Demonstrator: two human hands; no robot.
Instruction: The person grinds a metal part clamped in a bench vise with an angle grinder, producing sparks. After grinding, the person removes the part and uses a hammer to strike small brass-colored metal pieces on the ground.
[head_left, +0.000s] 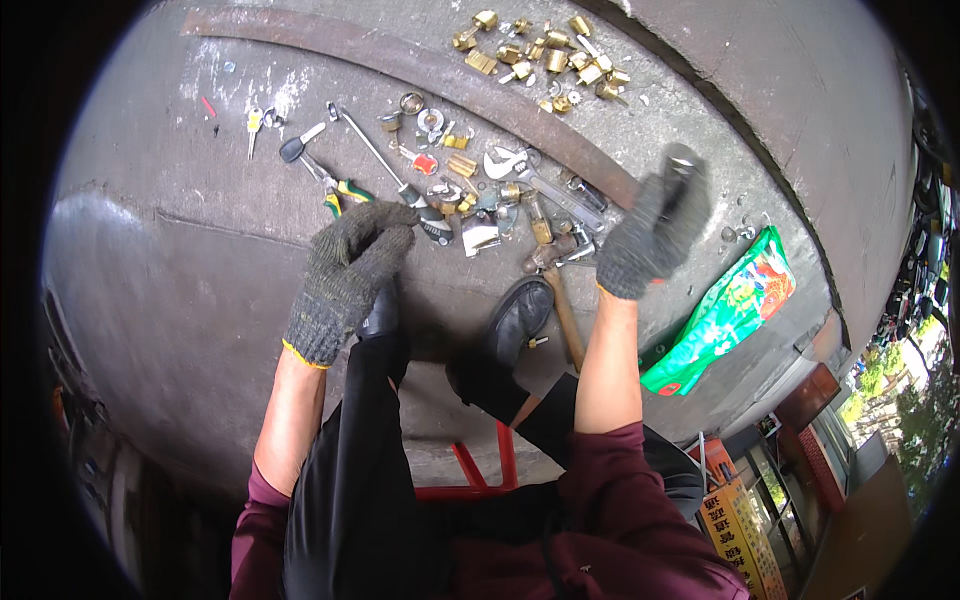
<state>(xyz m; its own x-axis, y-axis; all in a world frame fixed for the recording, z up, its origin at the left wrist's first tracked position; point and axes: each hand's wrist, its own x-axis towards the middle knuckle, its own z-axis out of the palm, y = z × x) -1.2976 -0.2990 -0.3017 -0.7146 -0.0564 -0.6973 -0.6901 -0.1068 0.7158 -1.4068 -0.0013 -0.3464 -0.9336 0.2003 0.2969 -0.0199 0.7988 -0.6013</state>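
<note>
My left hand (358, 259), in a dark knit work glove, is curled beside the handle of a long screwdriver (377, 154); whether anything is between its fingers I cannot tell. Green-and-yellow-handled pliers (347, 192) lie just beyond it. On the right, my gloved right hand (655, 229) is raised and blurred, gripping a dark object (681, 180) with a shiny end, its kind unclear. Between the hands are an adjustable wrench (551, 186), a ball-peen hammer (556, 281) with a wooden handle, a red-headed key (424, 163) and several brass lock parts (463, 165).
More brass lock cylinders (556, 60) are piled farther off, beyond a curved rusty metal strip (420, 60). A black-headed key (292, 148) and keys on a ring (255, 124) lie left. A green printed bag (724, 319) lies right. My black shoe (521, 311) is near the hammer.
</note>
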